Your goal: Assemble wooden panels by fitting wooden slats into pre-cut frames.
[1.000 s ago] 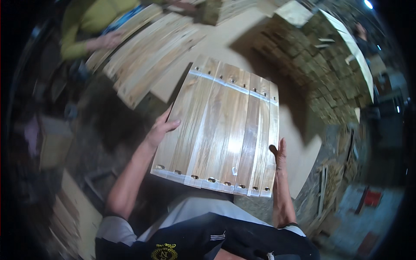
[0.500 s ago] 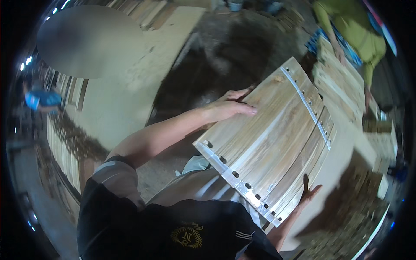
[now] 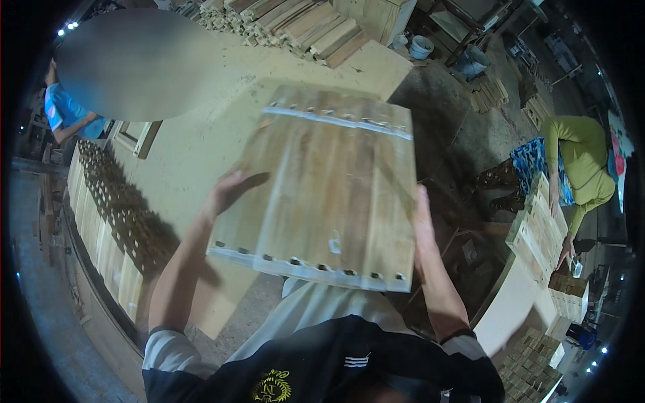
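I hold a flat wooden slat panel (image 3: 329, 188) in front of me, made of several pale planks joined by two white strips with rows of fasteners. My left hand (image 3: 225, 191) grips its left edge and my right hand (image 3: 422, 225) grips its right edge. The panel hangs in the air above a large plywood table (image 3: 195, 141). The picture is motion-blurred.
Stacked wooden pieces (image 3: 295, 23) lie at the table's far end, and a lattice stack (image 3: 111, 215) stands along the left. A person in a yellow-green top (image 3: 578, 168) bends over wooden crates (image 3: 537, 228) on the right. Another person in blue (image 3: 67, 114) is at far left. Buckets (image 3: 422, 47) sit on the floor.
My view has swung round to the left. The panel, held in both hands throughout, has turned from slanting toward the right to lying squarely in front of me over the table.
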`<state>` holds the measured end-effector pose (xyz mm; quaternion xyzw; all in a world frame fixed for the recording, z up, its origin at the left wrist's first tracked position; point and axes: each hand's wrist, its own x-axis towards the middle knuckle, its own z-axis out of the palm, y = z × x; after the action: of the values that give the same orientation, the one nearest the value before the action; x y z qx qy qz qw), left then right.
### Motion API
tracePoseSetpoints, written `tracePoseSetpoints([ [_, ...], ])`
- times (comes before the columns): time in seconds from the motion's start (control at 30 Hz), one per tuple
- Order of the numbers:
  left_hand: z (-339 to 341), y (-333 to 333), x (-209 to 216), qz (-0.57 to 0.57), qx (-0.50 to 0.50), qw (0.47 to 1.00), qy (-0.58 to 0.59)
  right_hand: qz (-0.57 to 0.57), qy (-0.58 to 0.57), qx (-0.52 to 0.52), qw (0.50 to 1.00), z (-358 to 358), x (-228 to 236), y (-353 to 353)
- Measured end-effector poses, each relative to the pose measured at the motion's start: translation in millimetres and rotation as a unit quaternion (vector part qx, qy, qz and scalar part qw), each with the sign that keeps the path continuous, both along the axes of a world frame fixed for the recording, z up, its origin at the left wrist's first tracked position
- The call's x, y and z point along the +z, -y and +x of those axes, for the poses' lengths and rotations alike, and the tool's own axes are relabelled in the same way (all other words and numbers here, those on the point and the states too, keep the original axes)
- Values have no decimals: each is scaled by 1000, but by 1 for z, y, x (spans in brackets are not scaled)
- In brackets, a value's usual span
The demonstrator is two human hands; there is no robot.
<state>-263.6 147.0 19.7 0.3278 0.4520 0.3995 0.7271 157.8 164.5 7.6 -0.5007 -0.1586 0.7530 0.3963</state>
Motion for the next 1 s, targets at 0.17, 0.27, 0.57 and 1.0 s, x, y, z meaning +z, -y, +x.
tracePoseSetpoints([
  [0.17, -190, -59, -93, -53, 21, 995, -83, 129, 77, -5, 989, -164, -85, -102],
  [0.27, -259, -108, -101, -70, 19, 985, -159, 117, 39, -31, 992, -249, -77, -124],
  [0.57, -353, -213, -104, -56, 123, 878, -460, -11, 159, 328, 931, -325, -82, -161],
  [1.0, -212, -214, -63, 47, 380, 684, -621, 372, 146, 532, 746, -283, -70, -381],
])
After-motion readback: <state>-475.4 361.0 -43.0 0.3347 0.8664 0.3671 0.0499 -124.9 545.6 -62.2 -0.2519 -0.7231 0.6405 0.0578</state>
